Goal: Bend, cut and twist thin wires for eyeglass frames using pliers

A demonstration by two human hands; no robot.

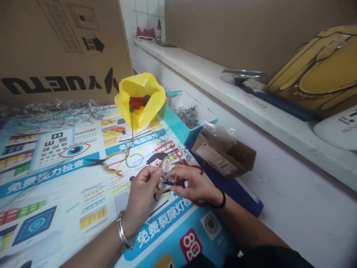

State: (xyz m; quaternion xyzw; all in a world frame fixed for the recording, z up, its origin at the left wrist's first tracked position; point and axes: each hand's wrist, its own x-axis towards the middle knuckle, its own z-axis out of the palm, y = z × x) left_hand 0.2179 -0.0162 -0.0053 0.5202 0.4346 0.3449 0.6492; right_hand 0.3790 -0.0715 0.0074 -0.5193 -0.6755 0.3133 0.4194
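Near the middle of the table, my left hand [143, 195] and my right hand [192, 184] meet with fingertips almost touching. The left thumb and forefinger pinch something small, mostly hidden by the fingers. Curled fingers of my right hand close around a small dark, thin piece [167, 182], whose kind I cannot make out. Just beyond the hands shows a thin wire ring [173, 160]. Red scissors handles [198, 169] lie partly under my right hand. To the left rest pliers with yellow handles [110, 163], beside loose red, yellow and green threads [129, 154].
An open yellow bag [125, 96] holds red and yellow material. Right of it stand a teal box [175, 123] with many metal pieces and a small open cardboard box [217, 158]. Clear plastic packaging [55, 109] lies before a large carton [64, 48]. A white ledge [192, 67] runs along the right.
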